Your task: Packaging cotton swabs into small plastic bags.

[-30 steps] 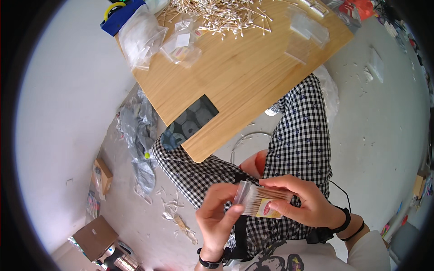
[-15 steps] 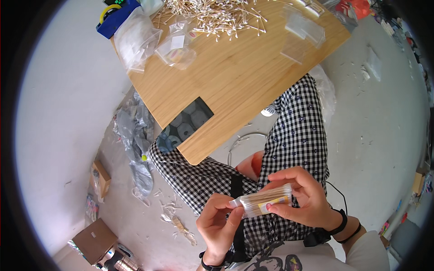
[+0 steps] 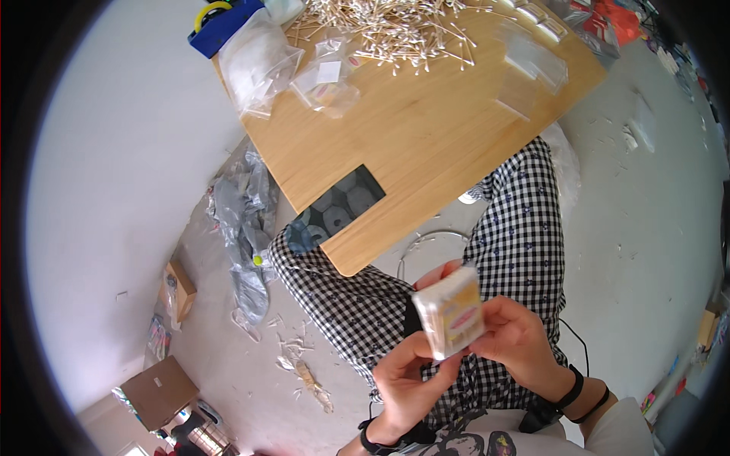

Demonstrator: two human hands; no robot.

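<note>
Down on the floor at the far left sits a cardboard box (image 3: pixel 158 391), with crumpled grey plastic sheeting (image 3: pixel 245 228) further along beside the wooden surface (image 3: pixel 426 144). On that surface lie a blue case (image 3: pixel 222 26), several clear plastic bags (image 3: pixel 258 61) and a loose heap of cotton swabs (image 3: pixel 388 30). Below, over checked trousers (image 3: pixel 525 228), the left hand (image 3: pixel 407 387) curls its fingers under the lower end of a small clear packet of cotton swabs (image 3: pixel 452 313), gripping it. The packet is held upright in the air above the lap, well apart from the surface. The right hand (image 3: pixel 521 342) closes on the packet's right edge, thumb pressed to its face.
</note>
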